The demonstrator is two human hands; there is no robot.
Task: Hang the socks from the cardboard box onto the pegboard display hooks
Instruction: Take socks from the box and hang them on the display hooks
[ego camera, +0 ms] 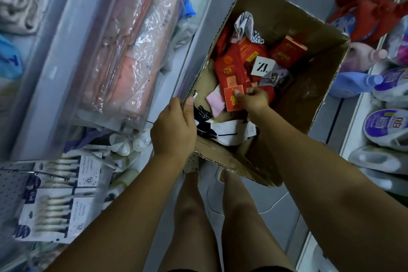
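An open cardboard box (313, 86) stands on the floor ahead of my feet. It holds several red sock packs (236, 66), a white sock pair (244, 23), a pink pair (215, 100) and black-and-white pairs (223, 132). My left hand (175, 128) grips the box's near left rim. Inside the box, my right hand (254, 98) pinches a red sock pack (233, 99) by its card. A pegboard (11, 185) with hooked packets shows at the lower left.
Plastic-wrapped pink goods (132, 51) lie on the shelf to the left. Packets of utensils (64, 196) hang on the pegboard. Slippers (386, 128) fill the rack on the right, red ones (371, 13) at the top. Grey floor runs between the shelves.
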